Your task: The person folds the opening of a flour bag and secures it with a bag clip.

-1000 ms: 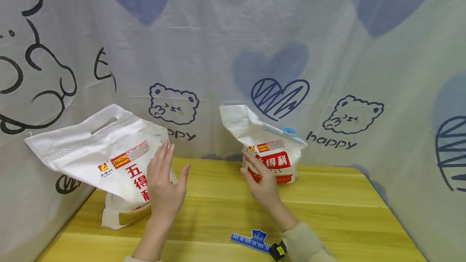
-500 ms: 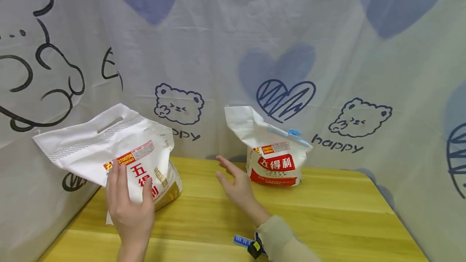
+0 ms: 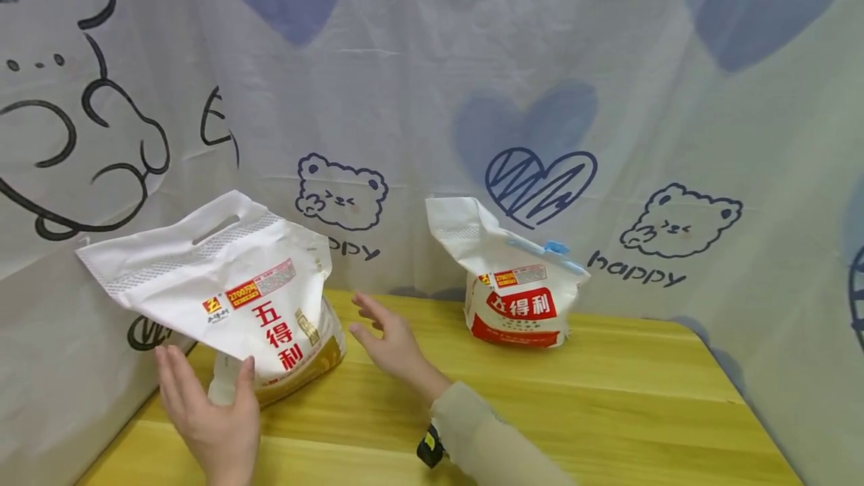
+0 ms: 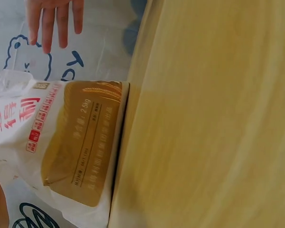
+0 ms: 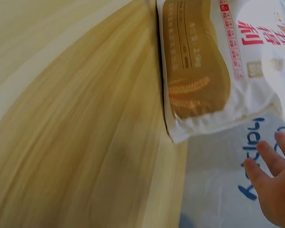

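A large white flour bag (image 3: 277, 321) with red lettering and a gold base stands at the left of the table. Its top, with a handle slot, leans over to the left. My left hand (image 3: 212, 418) is at the bag's near left corner, fingers extended and thumb spread. Over by the bag's right side, my right hand (image 3: 394, 343) reaches in with straight fingers, a small gap between. In the left wrist view the bag's gold panel (image 4: 80, 142) lies between both hands. The right wrist view has the right hand (image 5: 275, 180) apart from the bag.
A smaller white-and-red flour bag (image 3: 520, 313) stands at the back right, a light blue clip (image 3: 556, 248) across its folded top. The yellow wooden table (image 3: 607, 396) ends at a white patterned curtain (image 3: 405, 96) behind and at the sides.
Both hands have moved left; my right hand has left the smaller bag's side for the large bag. My left hand has passed across the large bag's front. A blue piano-patterned clip is now out of sight.
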{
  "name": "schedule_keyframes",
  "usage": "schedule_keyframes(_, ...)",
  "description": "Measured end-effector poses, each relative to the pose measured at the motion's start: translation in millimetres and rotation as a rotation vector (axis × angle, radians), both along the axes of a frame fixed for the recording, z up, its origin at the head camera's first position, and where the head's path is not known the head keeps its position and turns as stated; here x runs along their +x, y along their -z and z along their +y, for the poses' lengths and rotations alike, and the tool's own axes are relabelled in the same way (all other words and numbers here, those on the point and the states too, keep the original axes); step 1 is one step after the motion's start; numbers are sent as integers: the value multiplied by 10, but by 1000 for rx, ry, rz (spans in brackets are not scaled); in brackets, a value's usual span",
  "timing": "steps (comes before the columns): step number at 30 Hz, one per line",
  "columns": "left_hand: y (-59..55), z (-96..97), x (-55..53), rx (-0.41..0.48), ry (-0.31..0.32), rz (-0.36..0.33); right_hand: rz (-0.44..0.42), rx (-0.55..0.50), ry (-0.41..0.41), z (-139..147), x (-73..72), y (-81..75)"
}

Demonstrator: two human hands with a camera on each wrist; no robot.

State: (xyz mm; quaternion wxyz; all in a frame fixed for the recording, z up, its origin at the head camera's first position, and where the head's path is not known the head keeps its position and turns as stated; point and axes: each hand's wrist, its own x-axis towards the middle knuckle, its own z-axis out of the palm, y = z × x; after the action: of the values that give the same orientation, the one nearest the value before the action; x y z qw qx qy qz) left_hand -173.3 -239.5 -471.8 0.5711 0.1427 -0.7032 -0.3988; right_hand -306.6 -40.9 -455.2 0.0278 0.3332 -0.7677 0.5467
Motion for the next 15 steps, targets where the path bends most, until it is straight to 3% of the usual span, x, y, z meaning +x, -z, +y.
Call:
schedule_keyframes(6,47,-12,-47,102,93,-184,-11,94,-12,-238,-21,1)
schedule_keyframes(15,48,20,-140,142,138,-199,-69,97,-16,-521,-65,17)
